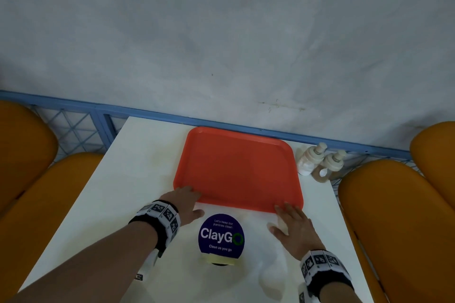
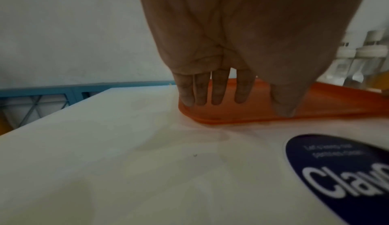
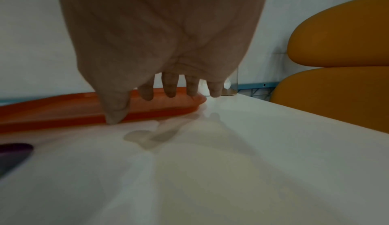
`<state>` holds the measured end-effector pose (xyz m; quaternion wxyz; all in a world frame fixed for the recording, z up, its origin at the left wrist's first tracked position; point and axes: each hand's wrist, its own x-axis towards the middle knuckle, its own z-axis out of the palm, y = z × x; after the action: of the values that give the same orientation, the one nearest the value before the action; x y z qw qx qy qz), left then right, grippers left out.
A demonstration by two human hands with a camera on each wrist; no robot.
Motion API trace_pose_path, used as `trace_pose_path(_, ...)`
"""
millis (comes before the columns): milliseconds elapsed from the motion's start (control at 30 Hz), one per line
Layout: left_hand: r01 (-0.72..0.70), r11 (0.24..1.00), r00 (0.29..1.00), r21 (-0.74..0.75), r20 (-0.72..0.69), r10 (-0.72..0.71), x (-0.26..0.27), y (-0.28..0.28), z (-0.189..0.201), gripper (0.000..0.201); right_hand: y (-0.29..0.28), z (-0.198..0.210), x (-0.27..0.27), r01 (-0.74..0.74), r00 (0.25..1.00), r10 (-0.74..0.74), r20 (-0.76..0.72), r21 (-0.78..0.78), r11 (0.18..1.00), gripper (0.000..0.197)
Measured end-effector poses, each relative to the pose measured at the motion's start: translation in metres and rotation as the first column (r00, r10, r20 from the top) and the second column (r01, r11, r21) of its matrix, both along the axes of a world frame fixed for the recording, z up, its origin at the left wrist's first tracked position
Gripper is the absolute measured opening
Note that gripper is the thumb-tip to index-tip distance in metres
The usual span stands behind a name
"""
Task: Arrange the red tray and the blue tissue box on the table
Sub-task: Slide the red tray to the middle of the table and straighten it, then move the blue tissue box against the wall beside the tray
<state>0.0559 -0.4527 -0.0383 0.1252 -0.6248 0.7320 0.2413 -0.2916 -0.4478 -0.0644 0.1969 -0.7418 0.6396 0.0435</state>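
Observation:
A red tray (image 1: pixel 237 170) lies flat at the far middle of the white table (image 1: pixel 138 179). My left hand (image 1: pixel 190 202) rests at the tray's near left corner, and its straight fingers (image 2: pixel 219 92) lie on the rim (image 2: pixel 242 113). My right hand (image 1: pixel 285 219) is at the near right corner. Its fingers (image 3: pixel 170 87) are spread and straight over the tray's edge (image 3: pixel 63 110), and the thumb points down at the table. Neither hand curls round anything. No blue tissue box shows in any view.
A round blue "ClayGo" sticker (image 1: pixel 221 235) sits on the table between my wrists. Two pump bottles (image 1: pixel 317 162) stand at the far right corner, next to the tray. Orange chairs (image 1: pixel 394 216) flank both sides. A blue rail (image 1: pixel 147 110) and a wall run behind.

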Motion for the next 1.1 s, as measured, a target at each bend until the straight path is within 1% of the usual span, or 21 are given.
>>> trace_pose_path(67,-0.052,0.998,0.997,-0.024,-0.066,0.05,0.008,0.016,0.018,0.055,0.017,0.009,0.008,0.011,0.996,-0.008,0.092,-0.034,0.999,0.061)
trace_pose_path(133,-0.114,0.993,0.988,-0.023,-0.11,0.111,0.025,0.039,0.038,0.05,0.041,0.019,0.024,0.003,0.98,0.005,0.2,-0.037,0.999,0.051)
trace_pose_path(233,-0.241,0.97,0.96,-0.033,-0.153,0.233,0.062,0.091,0.063,0.046,0.085,0.032,0.061,-0.111,0.941,0.138,0.31,-0.104,0.988,0.033)
trace_pose_path(333,-0.387,0.916,0.915,-0.106,-0.171,0.367,0.104,0.158,0.078,0.045,0.132,0.043,0.111,-0.243,0.872,0.303,0.385,-0.196,0.95,0.025)
trace_pose_path(367,-0.432,0.891,0.898,-0.138,-0.162,0.41,0.117,0.181,0.081,0.048,0.146,0.048,0.128,-0.275,0.846,0.341,0.41,-0.213,0.937,0.024)
trace_pose_path(400,-0.48,0.864,0.875,-0.154,-0.154,0.459,0.127,0.205,0.084,0.056,0.159,0.052,0.145,-0.304,0.817,0.376,0.437,-0.228,0.925,0.023)
trace_pose_path(467,-0.579,0.804,0.814,-0.136,-0.154,0.56,0.143,0.254,0.084,0.083,0.179,0.059,0.177,-0.364,0.764,0.431,0.479,-0.231,0.902,0.024)
trace_pose_path(533,-0.676,0.733,0.732,-0.068,-0.171,0.659,0.154,0.3,0.075,0.116,0.196,0.062,0.205,-0.415,0.731,0.443,0.519,-0.177,0.892,0.034)
trace_pose_path(600,-0.734,0.679,0.668,0.008,-0.173,0.724,0.162,0.339,0.063,0.141,0.21,0.062,0.228,-0.44,0.732,0.391,0.558,-0.051,0.896,0.059)
trace_pose_path(633,-0.74,0.671,0.655,0.047,-0.181,0.734,0.165,0.356,0.055,0.149,0.216,0.062,0.237,-0.434,0.745,0.338,0.575,0.034,0.9,0.075)
trace_pose_path(700,-0.723,0.682,0.651,0.112,-0.219,0.727,0.168,0.382,0.04,0.157,0.227,0.061,0.252,-0.405,0.77,0.236,0.593,0.167,0.899,0.104)
trace_pose_path(767,-0.693,0.709,0.653,0.127,-0.305,0.693,0.167,0.396,0.024,0.159,0.235,0.056,0.265,-0.377,0.778,0.154,0.609,0.256,0.89,0.124)
trace_pose_path(833,-0.69,0.72,0.65,0.079,-0.37,0.664,0.164,0.397,0.009,0.157,0.237,0.047,0.278,-0.364,0.772,0.081,0.63,0.334,0.869,0.133)
trace_pose_path(867,-0.691,0.722,0.651,0.043,-0.396,0.647,0.163,0.393,0.005,0.154,0.236,0.042,0.284,-0.36,0.762,0.057,0.645,0.348,0.866,0.13)
trace_pose_path(933,-0.667,0.745,0.67,-0.004,-0.439,0.598,0.165,0.379,0.004,0.147,0.23,0.035,0.294,-0.313,0.728,0.006,0.686,0.324,0.893,0.107)
trace_pose_path(1000,-0.637,0.771,0.691,-0.015,-0.454,0.562,0.173,0.359,0.009,0.141,0.221,0.039,0.303,-0.246,0.697,-0.048,0.715,0.302,0.921,0.092)
trace_pose_path(1067,-0.618,0.786,0.711,-0.032,-0.45,0.541,0.189,0.331,0.011,0.139,0.205,0.049,0.311,-0.215,0.674,-0.056,0.737,0.268,0.939,0.088)
trace_pose_path(1100,-0.605,0.795,0.729,-0.054,-0.44,0.525,0.199,0.314,0.009,0.139,0.194,0.055,0.316,-0.197,0.674,-0.057,0.737,0.253,0.947,0.089)
